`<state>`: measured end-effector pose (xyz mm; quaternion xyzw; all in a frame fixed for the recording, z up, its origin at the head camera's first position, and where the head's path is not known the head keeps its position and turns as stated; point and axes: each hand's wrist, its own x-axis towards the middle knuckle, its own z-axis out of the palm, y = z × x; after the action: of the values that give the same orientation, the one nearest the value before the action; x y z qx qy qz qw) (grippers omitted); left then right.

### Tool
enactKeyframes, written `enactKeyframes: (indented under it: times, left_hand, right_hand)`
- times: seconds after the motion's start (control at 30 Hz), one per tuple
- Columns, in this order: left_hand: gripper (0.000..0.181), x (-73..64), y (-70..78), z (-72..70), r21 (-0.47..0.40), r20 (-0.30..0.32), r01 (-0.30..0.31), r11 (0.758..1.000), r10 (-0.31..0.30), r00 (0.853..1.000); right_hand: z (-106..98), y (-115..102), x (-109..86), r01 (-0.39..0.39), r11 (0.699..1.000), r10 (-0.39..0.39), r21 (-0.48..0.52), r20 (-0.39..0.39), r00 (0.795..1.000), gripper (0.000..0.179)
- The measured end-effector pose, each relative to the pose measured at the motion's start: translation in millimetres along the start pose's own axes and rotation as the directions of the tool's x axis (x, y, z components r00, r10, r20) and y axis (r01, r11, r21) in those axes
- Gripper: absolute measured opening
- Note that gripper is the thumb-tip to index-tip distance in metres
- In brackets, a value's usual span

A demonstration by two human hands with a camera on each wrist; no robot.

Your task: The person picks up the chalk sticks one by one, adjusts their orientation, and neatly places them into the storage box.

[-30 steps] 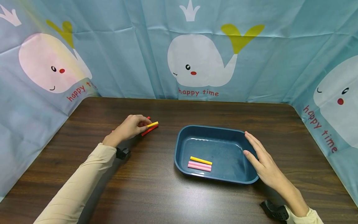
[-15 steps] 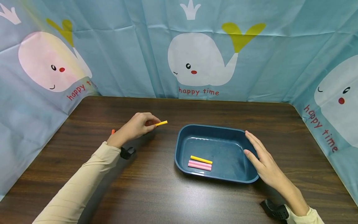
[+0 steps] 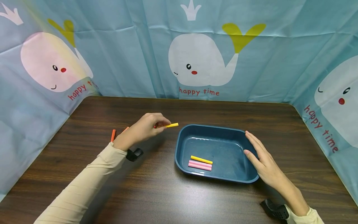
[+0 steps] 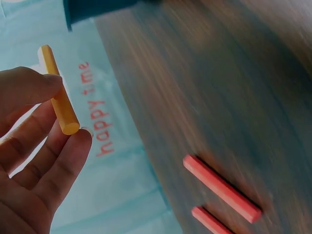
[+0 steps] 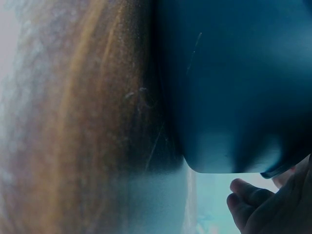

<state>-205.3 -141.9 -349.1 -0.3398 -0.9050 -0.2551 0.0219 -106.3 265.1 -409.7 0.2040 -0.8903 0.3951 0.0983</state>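
Observation:
My left hand (image 3: 144, 128) pinches a yellow chalk stick (image 3: 172, 125) above the table, left of the blue tray (image 3: 216, 179). In the left wrist view the thumb and fingertips hold the chalk (image 4: 59, 97) near its middle. My right hand (image 3: 267, 165) lies with fairly straight fingers against the tray's right end; the right wrist view shows its fingers beside the tray's outer wall (image 5: 234, 87). Inside the tray, another yellow chalk (image 3: 201, 160) lies beside pink chalk sticks (image 3: 199, 165).
Red chalk sticks (image 4: 222, 187) lie on the brown table (image 3: 156, 186) behind and beside my left hand, including an orange-red one (image 3: 113, 135) by the wrist. A light blue whale-print cloth (image 3: 139, 62) stands around the table's back and sides.
My left hand lifts the yellow chalk away from the red sticks and moves it right toward the tray. Red sticks by the wrist come into view. The right hand and tray stay put.

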Motion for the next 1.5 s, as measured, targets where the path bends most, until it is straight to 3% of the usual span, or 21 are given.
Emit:
enactKeyframes:
  times: [0.33, 0.53, 0.97, 1.5]
  left_hand:
    - [0.021, 3.6, 25.8, 5.5, -0.026, 0.017, -0.052, 0.998, 0.052, 0.998]
    - [0.020, 6.0, 40.7, 14.2, -0.013, 0.059, -0.073, 0.997, 0.074, 0.996]
    - [0.020, 17.7, 57.2, 31.1, 0.007, 0.102, -0.134, 0.991, 0.132, 0.986]
    - [0.021, 25.6, 71.7, 49.9, -0.076, 0.151, -0.152, 0.985, 0.162, 0.975]
  right_hand:
    - [0, 1, 0.1, 0.003, 1.000, -0.003, -0.002, -0.002, 1.000, 0.059]
    - [0, 1, 0.4, 0.003, 1.000, -0.003, 0.000, 0.001, 1.000, 0.059]
    - [0, 1, 0.6, 0.007, 1.000, -0.007, -0.008, 0.001, 1.000, 0.059]
    - [0, 1, 0.3, 0.003, 1.000, -0.003, -0.011, -0.001, 1.000, 0.058]
